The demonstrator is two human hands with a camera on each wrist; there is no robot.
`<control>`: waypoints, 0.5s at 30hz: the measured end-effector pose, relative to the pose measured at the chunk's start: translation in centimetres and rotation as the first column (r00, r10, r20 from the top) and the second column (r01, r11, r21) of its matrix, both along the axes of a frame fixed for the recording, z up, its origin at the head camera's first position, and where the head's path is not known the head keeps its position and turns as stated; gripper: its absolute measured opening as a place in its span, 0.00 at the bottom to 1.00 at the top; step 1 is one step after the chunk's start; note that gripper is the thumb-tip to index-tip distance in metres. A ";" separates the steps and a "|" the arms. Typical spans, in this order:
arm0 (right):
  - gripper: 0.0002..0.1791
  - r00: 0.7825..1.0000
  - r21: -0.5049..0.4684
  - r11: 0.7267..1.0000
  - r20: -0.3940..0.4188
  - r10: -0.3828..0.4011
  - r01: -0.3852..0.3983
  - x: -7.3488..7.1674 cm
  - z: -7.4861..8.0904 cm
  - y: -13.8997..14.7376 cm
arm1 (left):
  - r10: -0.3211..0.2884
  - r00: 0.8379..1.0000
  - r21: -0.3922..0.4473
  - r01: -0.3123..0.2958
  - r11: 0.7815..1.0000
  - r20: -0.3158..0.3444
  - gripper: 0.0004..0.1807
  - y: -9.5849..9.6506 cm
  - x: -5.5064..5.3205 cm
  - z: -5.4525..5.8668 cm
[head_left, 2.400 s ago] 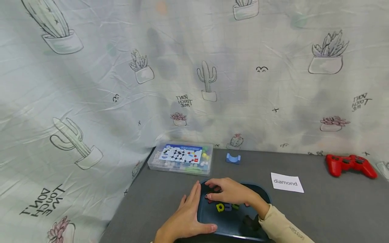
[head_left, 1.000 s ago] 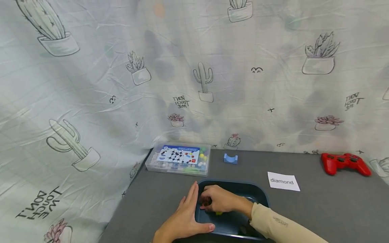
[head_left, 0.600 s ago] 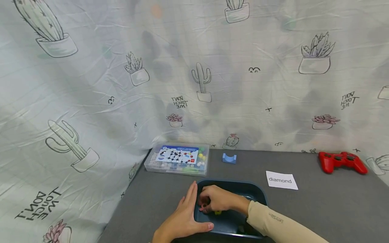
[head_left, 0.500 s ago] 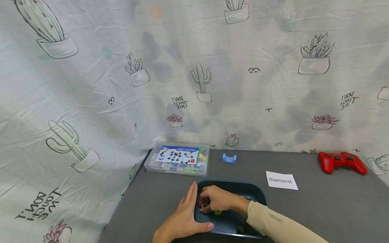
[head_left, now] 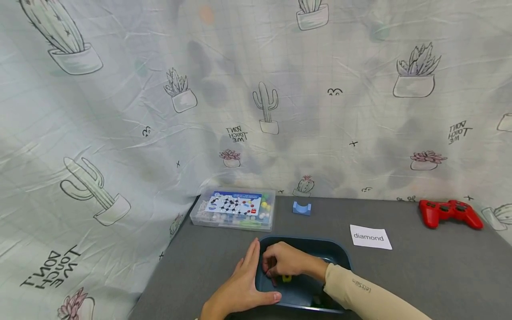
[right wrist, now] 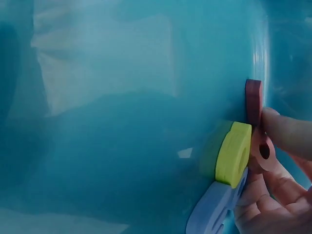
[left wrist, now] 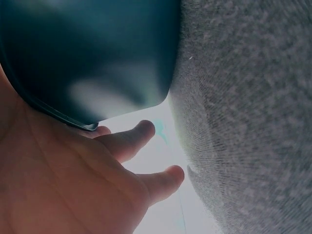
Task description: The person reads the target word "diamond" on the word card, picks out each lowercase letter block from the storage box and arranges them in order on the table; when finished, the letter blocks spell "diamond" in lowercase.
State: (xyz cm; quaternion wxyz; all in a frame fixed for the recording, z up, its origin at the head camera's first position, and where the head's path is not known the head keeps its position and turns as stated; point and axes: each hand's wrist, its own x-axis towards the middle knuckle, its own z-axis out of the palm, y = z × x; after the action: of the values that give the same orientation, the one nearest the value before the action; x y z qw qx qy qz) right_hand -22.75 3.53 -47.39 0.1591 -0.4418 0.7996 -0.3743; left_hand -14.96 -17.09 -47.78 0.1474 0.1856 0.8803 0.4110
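Observation:
My right hand [head_left: 285, 260] reaches into the left end of the dark blue tray [head_left: 312, 293]. Its thumb and fingers pinch a red letter [right wrist: 263, 150] with a hole through it, in the right wrist view. Right beside that piece stand a yellow letter [right wrist: 234, 153] and a lilac letter [right wrist: 214, 207]. In the head view the hand hides most of the pieces; part of the yellow one shows below it. My left hand [head_left: 242, 284] lies along the tray's left wall, fingers straight and thumb across the near corner. The left wrist view shows its palm [left wrist: 63, 175] against the tray wall.
Behind the tray are a clear plastic box [head_left: 233, 210] of small parts, a blue cradle-shaped block [head_left: 302, 209] and a white card [head_left: 370, 237] reading "diamond". A red game controller [head_left: 450, 214] lies far right. A patterned curtain [head_left: 312, 111] hangs at the table's back edge.
The right hand's fingers have curled from a looser reach onto the red letter at the tray's left end, covering most of the letter row. The left hand stays at the tray wall.

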 end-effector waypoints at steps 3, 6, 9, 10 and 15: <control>0.10 1.000 -0.014 1.000 -0.020 0.003 -0.004 -0.2 -0.1 0.1 | 0.001 1.000 0.002 -0.001 1.000 -0.001 0.71 0.0 0.1 0.0; 0.09 1.000 -0.029 1.000 -0.021 -0.007 0.006 -0.3 -0.2 0.2 | 0.001 1.000 0.002 -0.001 1.000 -0.002 0.70 0.0 0.1 0.0; 0.09 1.000 -0.050 0.998 0.006 -0.026 0.026 -0.4 -0.2 0.3 | 0.002 1.000 0.001 -0.002 1.000 -0.001 0.71 0.1 -0.1 0.0; 0.09 0.999 -0.056 0.998 0.018 -0.031 0.032 -0.4 -0.1 0.3 | 0.004 1.000 0.000 -0.004 1.000 0.000 0.71 0.1 -0.1 0.0; 0.08 0.997 -0.067 0.997 0.063 -0.042 0.046 -0.4 0.3 0.4 | 0.008 1.000 -0.005 -0.008 1.000 0.003 0.70 0.1 -0.1 -0.1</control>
State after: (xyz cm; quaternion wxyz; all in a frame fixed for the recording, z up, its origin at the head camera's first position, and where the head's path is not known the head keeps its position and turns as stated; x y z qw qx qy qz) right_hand -23.11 3.93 -47.12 0.1604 -0.4175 0.7906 -0.4182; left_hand -15.05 -16.97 -47.86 0.1474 0.1810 0.8819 0.4097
